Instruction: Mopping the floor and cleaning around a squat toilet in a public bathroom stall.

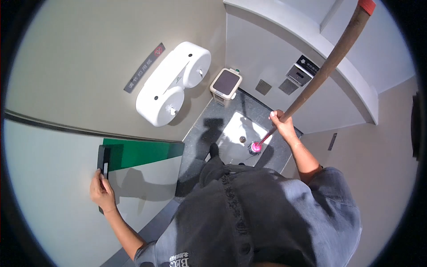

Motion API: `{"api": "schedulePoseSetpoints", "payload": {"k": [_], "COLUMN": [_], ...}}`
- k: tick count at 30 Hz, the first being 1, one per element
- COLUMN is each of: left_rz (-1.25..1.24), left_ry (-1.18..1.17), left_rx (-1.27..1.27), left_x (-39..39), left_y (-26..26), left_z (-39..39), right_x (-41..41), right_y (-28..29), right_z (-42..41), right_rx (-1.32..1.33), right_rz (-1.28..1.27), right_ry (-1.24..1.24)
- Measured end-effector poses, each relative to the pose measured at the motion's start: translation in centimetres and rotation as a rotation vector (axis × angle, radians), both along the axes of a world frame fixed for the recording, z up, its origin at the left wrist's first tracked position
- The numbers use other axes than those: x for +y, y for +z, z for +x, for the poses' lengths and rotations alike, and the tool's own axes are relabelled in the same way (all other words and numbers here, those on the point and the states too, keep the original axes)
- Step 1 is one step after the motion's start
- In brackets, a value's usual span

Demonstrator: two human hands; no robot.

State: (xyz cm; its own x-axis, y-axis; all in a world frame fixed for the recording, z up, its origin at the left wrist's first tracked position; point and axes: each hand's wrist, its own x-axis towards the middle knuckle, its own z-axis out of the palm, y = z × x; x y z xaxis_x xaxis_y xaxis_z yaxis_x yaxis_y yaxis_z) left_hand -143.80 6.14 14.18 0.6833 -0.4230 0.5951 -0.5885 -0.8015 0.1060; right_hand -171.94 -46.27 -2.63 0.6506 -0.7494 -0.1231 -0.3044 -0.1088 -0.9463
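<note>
My right hand (283, 126) grips a long toilet brush by its handle. The brown wooden handle (322, 73) rises to the upper right and ends in a red tip. Below my hand, a thin reddish shaft runs down to the round pink brush head (256, 147) with dark bristles. That head is over the right part of the white squat toilet pan (230, 133), beside its drain hole (242, 139). At the left, my left hand (102, 193) has its fingers on the dark latch handle (104, 158) of a pale cubicle door (60, 173) with a green panel.
A white double toilet-paper dispenser (173, 83) is mounted on the left wall beneath a sign. In the far corner stands a lidded waste bin (226, 83). A metal flush panel (299, 75) sits in the back wall under a ledge (300, 31). Grey floor (196, 133) surrounds the pan.
</note>
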Motion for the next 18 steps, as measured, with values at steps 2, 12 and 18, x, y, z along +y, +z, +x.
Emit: {"api": "schedulePoseSetpoints", "payload": {"k": [2, 12, 18], "left_rz": [0.042, 0.072, 0.035], "left_ry": [-0.077, -0.336, -0.292], "left_rx": [0.025, 0.082, 0.068], "left_x": [-3.0, -3.7, -3.2], "left_y": [1.6, 1.9, 1.3], "left_z": [0.9, 4.4, 5.1], "right_x": [0.0, -2.8, -4.6], "right_y": [1.3, 9.3, 11.2], "right_z": [1.7, 5.3, 9.4], "right_rx": [0.024, -0.109, -0.179], "right_rz": [0.044, -0.015, -0.052], "right_ry": [-0.070, -0.366, -0.387]}}
